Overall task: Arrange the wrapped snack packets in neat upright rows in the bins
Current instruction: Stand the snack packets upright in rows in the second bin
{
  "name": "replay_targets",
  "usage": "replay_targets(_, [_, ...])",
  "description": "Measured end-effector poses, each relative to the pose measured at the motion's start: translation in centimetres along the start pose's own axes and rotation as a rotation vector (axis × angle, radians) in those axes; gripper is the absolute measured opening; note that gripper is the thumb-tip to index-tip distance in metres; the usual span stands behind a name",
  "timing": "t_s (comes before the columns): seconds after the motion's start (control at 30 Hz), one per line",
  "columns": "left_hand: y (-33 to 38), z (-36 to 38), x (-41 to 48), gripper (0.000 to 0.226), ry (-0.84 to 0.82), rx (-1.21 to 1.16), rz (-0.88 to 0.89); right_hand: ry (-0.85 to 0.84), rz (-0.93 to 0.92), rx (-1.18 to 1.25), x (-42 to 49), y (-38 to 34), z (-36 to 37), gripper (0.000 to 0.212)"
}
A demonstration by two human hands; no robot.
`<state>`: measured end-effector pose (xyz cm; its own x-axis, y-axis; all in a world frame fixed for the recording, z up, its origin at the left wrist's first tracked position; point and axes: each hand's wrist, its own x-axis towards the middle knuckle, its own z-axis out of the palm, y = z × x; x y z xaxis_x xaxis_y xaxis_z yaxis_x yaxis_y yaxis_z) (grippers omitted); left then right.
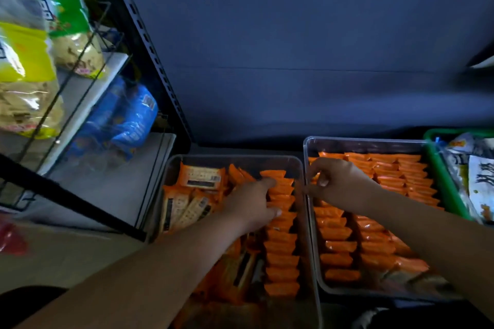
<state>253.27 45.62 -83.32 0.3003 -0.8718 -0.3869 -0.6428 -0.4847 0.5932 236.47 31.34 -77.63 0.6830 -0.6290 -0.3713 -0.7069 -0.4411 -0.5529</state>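
Left hand (251, 203) lies spread, thumb and fingers resting on the upright packets (282, 251) along the left bin's (235, 157) right side. Right hand (336, 184) curls at the right bin's (374, 139) near-left rim; what it holds is unclear.

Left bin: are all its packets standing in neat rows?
No: the left bin holds one upright row along its right side; the other packets lie flat and jumbled.
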Motion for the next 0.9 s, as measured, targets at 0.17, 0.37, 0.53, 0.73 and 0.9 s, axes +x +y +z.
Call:
replay_targets(0.17, [-0.2,2.4,0.2,0.049,0.205,-0.176,-0.181,-0.047,-0.017,0.026,0.3,0.3,0.1,0.011])
replay_targets(0.37, [1.4,0.2,-0.4,0.024,0.112,0.092,-0.061,-0.087,-0.045,0.014,0.5,0.0,0.3,0.01])
replay_targets(0.53, [-0.5,-6.0,0.3,0.027,0.276,0.475,0.204,-0.067,-0.047,-0.039,0.7,-0.2,0.2,0.014])
replay_targets(0.73, [-2.7,-7.0,0.8,0.083,-0.176,0.663,0.092,-0.035,-0.123,-0.21,1.3,-1.5,1.0,0.019])
replay_targets(0.9, [-1.9,-6.0,1.1,0.057,-0.181,0.826,0.094,-0.097,-0.152,-0.129,1.4,-1.8,1.1,0.016])
